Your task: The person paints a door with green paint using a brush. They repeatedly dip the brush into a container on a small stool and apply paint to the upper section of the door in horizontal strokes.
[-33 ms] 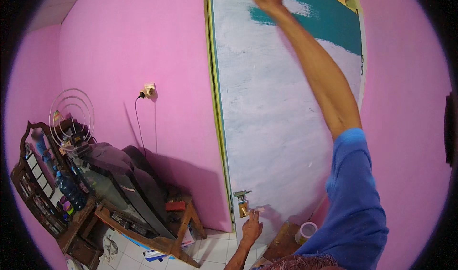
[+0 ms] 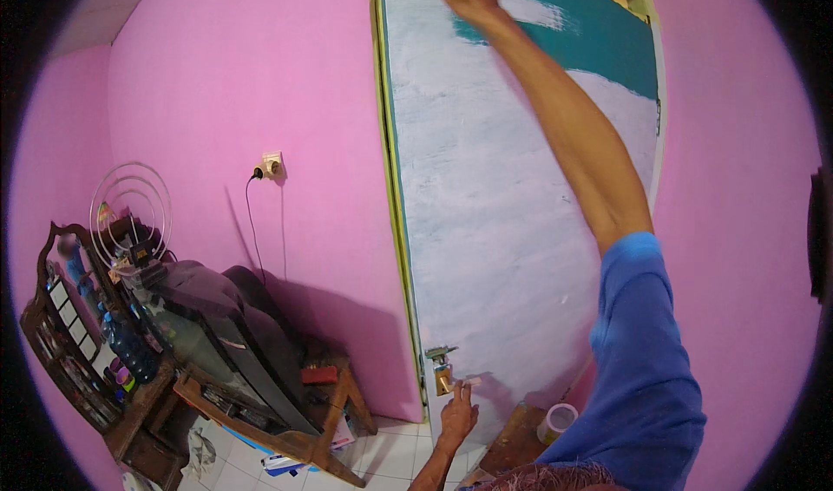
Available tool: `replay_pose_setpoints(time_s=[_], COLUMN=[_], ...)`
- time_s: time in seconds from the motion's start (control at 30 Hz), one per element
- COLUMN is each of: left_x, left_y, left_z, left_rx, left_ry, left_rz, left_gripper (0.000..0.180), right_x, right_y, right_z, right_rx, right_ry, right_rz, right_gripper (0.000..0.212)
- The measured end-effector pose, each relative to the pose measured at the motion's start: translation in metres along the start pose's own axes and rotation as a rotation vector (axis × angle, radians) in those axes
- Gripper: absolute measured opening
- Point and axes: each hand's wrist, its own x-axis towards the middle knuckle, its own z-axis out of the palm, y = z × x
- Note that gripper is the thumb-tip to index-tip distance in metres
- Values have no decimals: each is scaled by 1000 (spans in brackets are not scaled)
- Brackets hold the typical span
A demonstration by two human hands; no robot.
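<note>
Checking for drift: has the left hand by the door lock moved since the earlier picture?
No. The left hand sits just below the brass lock on the door, as before.

bright pink walls [image 2: 260,75] all round, lit evenly, with a soft shadow thrown low beside the yellow-green door frame [image 2: 392,196]. a wall socket [image 2: 272,165] sits mid-wall, a dark cord hanging down from it. down left, an old dark television [image 2: 227,335] leans on a low wooden stand [image 2: 286,439], a round wire antenna [image 2: 130,213] just behind. a dark carved wooden rack [image 2: 52,352] holds the far left. white tiled floor [image 2: 386,456] below.
</note>
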Motion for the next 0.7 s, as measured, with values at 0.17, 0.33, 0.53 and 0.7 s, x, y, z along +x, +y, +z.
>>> replay_pose_setpoints(time_s=[0.17,0.33,0.53,0.7], left_x=[0,2,4,5], left_y=[-15,-14,-12,-10], left_z=[2,3,5,4], left_rx=[-1,-1,10,7], left_ry=[73,38,46,48], left_rz=[38,26,21,28], left_gripper=[70,70,69,70], right_x=[8,5,5,8], right_y=[-52,16,75,50], right_z=[7,-27,-78,-58], right_rx=[110,153,-273,-201], right_ry=[-62,80,177,70], right_rz=[131,366,231,139], right_gripper=[38,42,42,37])
